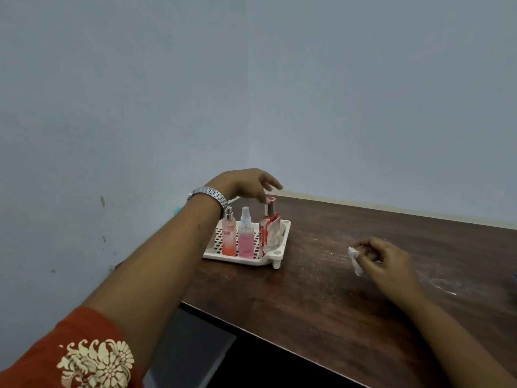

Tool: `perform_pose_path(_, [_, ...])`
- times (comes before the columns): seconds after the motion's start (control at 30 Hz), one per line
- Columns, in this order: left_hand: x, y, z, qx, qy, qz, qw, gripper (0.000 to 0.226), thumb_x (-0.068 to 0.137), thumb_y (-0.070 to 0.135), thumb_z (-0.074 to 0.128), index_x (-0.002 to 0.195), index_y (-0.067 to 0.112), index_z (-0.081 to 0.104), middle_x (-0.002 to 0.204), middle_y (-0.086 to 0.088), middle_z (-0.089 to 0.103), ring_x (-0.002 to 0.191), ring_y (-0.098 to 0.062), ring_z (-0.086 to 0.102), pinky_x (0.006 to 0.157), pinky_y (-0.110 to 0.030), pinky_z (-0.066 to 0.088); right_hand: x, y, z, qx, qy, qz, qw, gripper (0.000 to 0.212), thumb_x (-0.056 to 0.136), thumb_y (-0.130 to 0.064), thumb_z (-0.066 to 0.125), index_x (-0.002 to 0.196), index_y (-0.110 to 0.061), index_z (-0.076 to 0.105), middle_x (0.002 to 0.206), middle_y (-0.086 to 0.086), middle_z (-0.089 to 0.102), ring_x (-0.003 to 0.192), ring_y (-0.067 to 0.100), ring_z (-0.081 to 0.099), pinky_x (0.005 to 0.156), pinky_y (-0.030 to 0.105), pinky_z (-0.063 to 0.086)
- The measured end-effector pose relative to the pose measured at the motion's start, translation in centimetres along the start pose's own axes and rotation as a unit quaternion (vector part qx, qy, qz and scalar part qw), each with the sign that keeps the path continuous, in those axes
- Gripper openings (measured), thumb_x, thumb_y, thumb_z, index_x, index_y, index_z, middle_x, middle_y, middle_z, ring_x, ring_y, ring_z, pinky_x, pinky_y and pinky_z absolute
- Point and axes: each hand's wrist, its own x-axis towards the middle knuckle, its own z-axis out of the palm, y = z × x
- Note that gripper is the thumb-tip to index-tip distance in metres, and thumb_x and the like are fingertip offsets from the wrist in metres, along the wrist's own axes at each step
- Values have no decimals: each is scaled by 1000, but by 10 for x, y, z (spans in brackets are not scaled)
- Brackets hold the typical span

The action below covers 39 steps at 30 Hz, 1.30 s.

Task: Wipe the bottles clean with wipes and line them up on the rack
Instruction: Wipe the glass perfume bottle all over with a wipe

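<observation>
A cream slotted rack [282,247] sits on the dark wooden table near the wall corner. Three bottles stand upright in it side by side: an orange-pink spray bottle [228,236], a pink spray bottle [246,239], and a clear square bottle with a red and white label [270,231]. My left hand [246,183] hovers just above the square bottle's cap with relaxed, spread fingers, holding nothing. To the right, my right hand [387,260] rests low over the table and pinches a crumpled white wipe [354,260].
The table [321,303] carries white smears and specks right of the rack. Its front edge runs diagonally at lower left, with a grey surface [193,348] below. Blue walls meet in a corner behind the rack. A blue object [515,278] peeks in at the right edge.
</observation>
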Motion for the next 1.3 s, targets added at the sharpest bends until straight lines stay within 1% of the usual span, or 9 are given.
perform_pose_path(0.13, [-7,-16,-9,25,141,48,989,58,87,-16,37,113,25,68,132,1,57,117,-13,53,82,-20,37,8,-23,12,75,30,0,997,15,83,-14,69,94,-24,66,91,-3,64,84,12,62,69,17,48])
perform_pose_path(0.23, [-11,-22,-4,89,143,67,983,71,80,-22,27,109,27,70,130,1,53,108,-11,50,75,-17,37,23,-57,33,59,41,-61,996,16,80,-9,72,92,-18,67,91,-3,64,84,5,60,68,7,46])
perform_pose_path(0.43, [3,-50,3,91,174,123,973,88,61,-24,32,77,56,66,122,1,61,117,-15,51,95,-40,48,67,-102,84,-40,68,-196,977,17,80,2,63,92,-9,69,90,-5,53,78,-1,50,71,7,42])
perform_pose_path(0.57, [-12,-45,9,138,178,112,968,74,71,-25,34,102,30,72,127,10,56,105,-9,31,95,-39,44,70,-101,104,-98,51,-252,961,14,84,-2,65,96,-6,70,90,-2,56,81,11,52,68,9,38])
perform_pose_path(0.73, [-11,-46,10,154,194,135,959,72,74,-26,38,102,30,72,127,11,55,104,-8,30,88,-41,48,65,-91,110,-254,-22,-296,920,18,74,-2,75,90,-9,72,89,3,63,78,19,59,55,27,53])
perform_pose_path(0.9, [-11,-45,7,159,199,142,956,74,73,-25,36,104,32,71,130,9,51,102,-6,25,87,-37,48,65,-94,93,-242,-52,-223,943,14,88,-12,58,94,-11,71,89,1,58,79,18,54,64,26,45])
perform_pose_path(1.1, [-16,-45,12,175,180,139,958,72,77,-23,41,112,33,69,134,5,46,117,-13,30,87,-35,48,101,-112,88,9,76,-18,997,16,85,-3,59,97,-12,65,96,3,65,85,12,56,71,20,44])
perform_pose_path(1.2, [-18,-46,16,185,192,144,953,68,79,-20,44,114,33,68,136,4,42,121,-16,29,84,-34,49,119,-114,93,142,-52,106,983,29,85,-3,61,109,-18,53,96,4,67,89,19,64,78,35,55])
perform_pose_path(1.3, [-20,-47,18,199,204,144,948,58,84,-12,53,119,32,66,140,3,36,127,-17,25,84,-31,49,131,-117,93,192,-202,142,950,38,86,4,57,117,-15,48,100,14,67,83,19,65,70,27,53])
